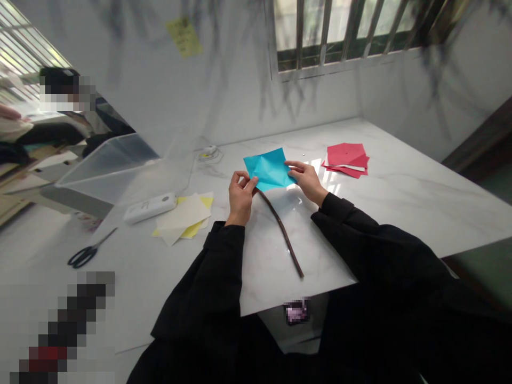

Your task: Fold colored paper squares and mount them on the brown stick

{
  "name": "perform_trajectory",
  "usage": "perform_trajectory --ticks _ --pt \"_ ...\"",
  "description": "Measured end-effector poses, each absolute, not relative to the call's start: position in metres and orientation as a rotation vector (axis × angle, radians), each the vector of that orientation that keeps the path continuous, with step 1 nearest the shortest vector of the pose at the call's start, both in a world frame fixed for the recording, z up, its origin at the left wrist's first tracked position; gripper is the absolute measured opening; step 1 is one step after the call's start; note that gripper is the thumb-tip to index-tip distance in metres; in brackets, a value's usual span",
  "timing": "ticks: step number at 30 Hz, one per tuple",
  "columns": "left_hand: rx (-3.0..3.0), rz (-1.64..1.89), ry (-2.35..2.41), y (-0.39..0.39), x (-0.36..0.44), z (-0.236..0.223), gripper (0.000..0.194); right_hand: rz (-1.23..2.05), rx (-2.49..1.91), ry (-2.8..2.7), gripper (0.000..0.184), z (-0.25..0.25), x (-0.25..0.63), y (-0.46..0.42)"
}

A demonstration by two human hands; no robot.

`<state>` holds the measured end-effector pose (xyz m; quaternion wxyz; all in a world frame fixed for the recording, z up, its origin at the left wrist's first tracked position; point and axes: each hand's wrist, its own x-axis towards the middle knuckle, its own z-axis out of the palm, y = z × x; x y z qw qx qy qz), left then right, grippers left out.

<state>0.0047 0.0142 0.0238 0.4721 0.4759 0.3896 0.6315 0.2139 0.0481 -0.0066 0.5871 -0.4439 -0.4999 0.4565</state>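
A creased sheet of bright blue paper (271,169) is held up in front of me, tilted over the table. My left hand (241,198) pinches its lower left corner between thumb and fingers. At the sheet's right edge, my right hand (307,180) grips the paper with thumb and fingertips. A thin brown twig (283,228) runs from beside my left hand down toward the table's near edge. Its upper end is hidden at the left hand and paper, so I cannot tell whether that hand touches it.
Red paper sheets (347,159) lie stacked at the right on the marble-patterned table (420,197). To the left are cream and yellow papers (184,216), a white oblong device (151,208), black scissors (91,250) and a clear plastic bin (116,168). Another person (86,114) sits beyond.
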Motion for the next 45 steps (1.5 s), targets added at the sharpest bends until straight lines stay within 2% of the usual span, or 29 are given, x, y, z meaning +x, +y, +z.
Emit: perform_trajectory --ticks 3,7,11,14,18,24,30,36,39,41,43,45 --pt "1.137 1.521 0.895 0.016 0.003 0.023 0.044 1.065 -1.040 -1.131 0.048 -0.007 0.215 0.050" --pt "1.151 1.479 0.936 0.018 0.002 0.019 0.029 1.017 -0.985 -1.151 0.046 -0.006 0.215 0.049" --pt "1.055 1.453 0.928 0.023 -0.002 0.014 0.044 1.081 -0.941 -1.172 0.041 -0.004 0.215 0.048" --pt "0.972 1.451 0.890 0.027 -0.006 0.012 0.050 1.196 -0.921 -1.085 0.044 -0.002 0.215 0.047" --pt "0.898 1.389 0.846 0.029 -0.009 0.011 0.048 1.325 -0.907 -0.951 0.051 0.004 0.217 0.045" --pt "0.913 1.316 0.809 0.024 -0.009 0.017 0.046 1.450 -0.922 -0.852 0.052 0.014 0.225 0.041" --pt "1.000 1.191 0.795 0.013 -0.007 0.027 0.054 1.792 -0.867 -0.872 0.038 0.016 0.229 0.038" --pt "0.982 1.199 0.814 0.013 -0.007 0.025 0.052 1.812 -0.954 -0.791 0.030 0.012 0.224 0.041" --pt "0.940 1.248 0.827 0.015 -0.010 0.023 0.048 1.724 -0.945 -0.816 0.028 0.007 0.224 0.050" --pt "0.905 1.272 0.856 0.015 -0.012 0.024 0.046 1.520 -0.992 -0.831 0.025 0.008 0.231 0.059" --pt "0.863 1.289 0.892 0.014 -0.015 0.025 0.044 1.132 -1.157 -0.821 0.025 0.014 0.248 0.066" --pt "0.824 1.308 0.915 0.013 -0.016 0.026 0.042 0.579 -1.359 -0.792 0.038 0.026 0.277 0.069"
